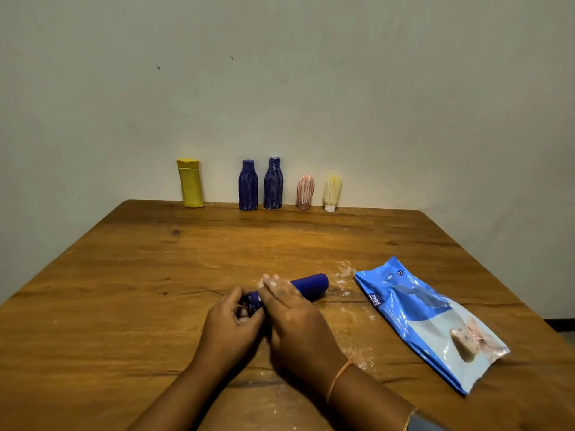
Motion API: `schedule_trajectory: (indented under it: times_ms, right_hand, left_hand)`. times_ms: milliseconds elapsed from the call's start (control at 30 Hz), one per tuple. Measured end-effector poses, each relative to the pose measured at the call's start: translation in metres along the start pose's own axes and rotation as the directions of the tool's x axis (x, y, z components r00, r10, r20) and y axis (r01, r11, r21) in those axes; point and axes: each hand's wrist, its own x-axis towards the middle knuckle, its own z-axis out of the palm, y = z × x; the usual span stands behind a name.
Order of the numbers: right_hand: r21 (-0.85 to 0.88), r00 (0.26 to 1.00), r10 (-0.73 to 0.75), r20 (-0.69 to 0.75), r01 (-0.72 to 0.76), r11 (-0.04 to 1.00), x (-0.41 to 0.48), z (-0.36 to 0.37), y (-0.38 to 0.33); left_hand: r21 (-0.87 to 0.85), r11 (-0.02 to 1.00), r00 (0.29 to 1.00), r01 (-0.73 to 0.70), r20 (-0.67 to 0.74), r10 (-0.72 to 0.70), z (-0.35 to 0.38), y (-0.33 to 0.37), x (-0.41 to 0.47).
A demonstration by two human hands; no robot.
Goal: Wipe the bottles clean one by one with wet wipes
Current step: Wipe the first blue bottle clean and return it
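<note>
While the blue bottle (pixel 311 286) lies on its side near the front of the bench (pixel 124 275), it is held by both hands.
The neck end is gripped by the curled fingers of the left hand (pixel 231 318); the right hand (pixel 295 315) is laid over the body with straight fingers, which are whitened at the tips. Whether a wipe is pressed beneath it cannot be told. The wet wipes pack (pixel 432 321) is laid flat to the right, apart from the bottle, with white smears between them. Along the far edge, against the wall (pixel 311 88), five bottles are stood: a yellow bottle (pixel 190 183), a first streaked blue bottle (pixel 248 185), a second streaked blue bottle (pixel 273 183), a pink bottle (pixel 305 189) and a pale yellow bottle (pixel 332 191).
</note>
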Motion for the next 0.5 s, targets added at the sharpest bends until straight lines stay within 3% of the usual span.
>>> schedule_trajectory:
  times_ms: [233,300,500]
  right_hand:
    - [0.015,0.941,0.336,-0.04,-0.336,0.942,0.005,-0.018,0.049]
    - [0.004,0.941,0.337,-0.033,-0.337,0.941,0.008,-0.016,0.043]
    - [0.055,0.989,0.142,0.041,-0.144,0.988,0.006,0.008,-0.002]
  left_hand:
    - [-0.146,0.986,0.997,0.079,0.022,-0.077,0.0,0.004,0.002]
    - [-0.144,0.985,0.996,0.093,0.003,-0.094,0.001,0.003,0.004]
    - [-0.211,0.97,0.992,0.116,-0.016,-0.122,0.0,0.001,0.007]
